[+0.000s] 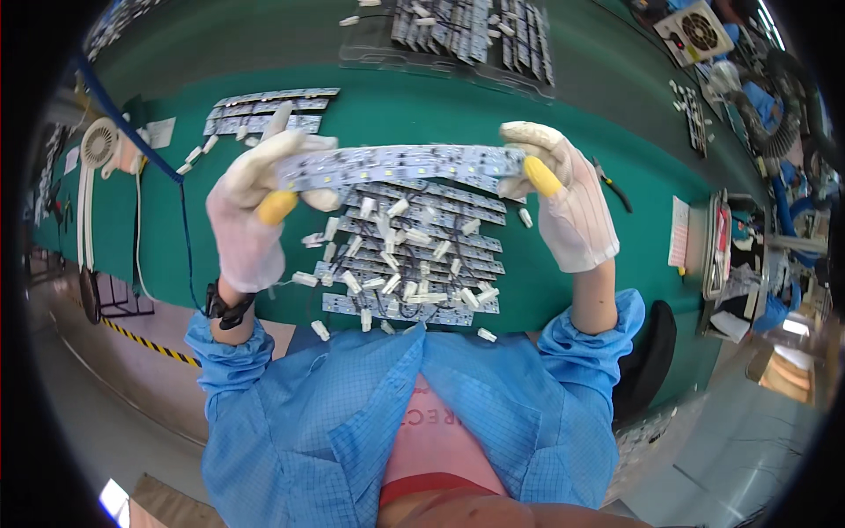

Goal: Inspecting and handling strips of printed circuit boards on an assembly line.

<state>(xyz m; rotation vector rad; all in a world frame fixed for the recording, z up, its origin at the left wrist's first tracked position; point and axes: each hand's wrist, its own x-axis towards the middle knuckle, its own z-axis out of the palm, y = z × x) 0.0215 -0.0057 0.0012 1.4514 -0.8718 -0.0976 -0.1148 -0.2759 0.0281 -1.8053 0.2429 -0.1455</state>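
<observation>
Between my two hands an LED strip board is held up lengthwise, its lit-coloured chips facing me. My left hand, in a white glove with a yellow thumb cover, grips its left end. The right end is pinched by my right hand, gloved the same way. Below the held board lies a pile of similar LED boards with several white connectors and dark wires spread over them. Beyond my left hand rests a smaller stack of LED boards, partly hidden by my fingers.
At the far side a clear plastic tray holds more boards. Pliers lie right of my right hand. A small white fan and blue cable are at the left. A bin with papers stands at the right on the green mat.
</observation>
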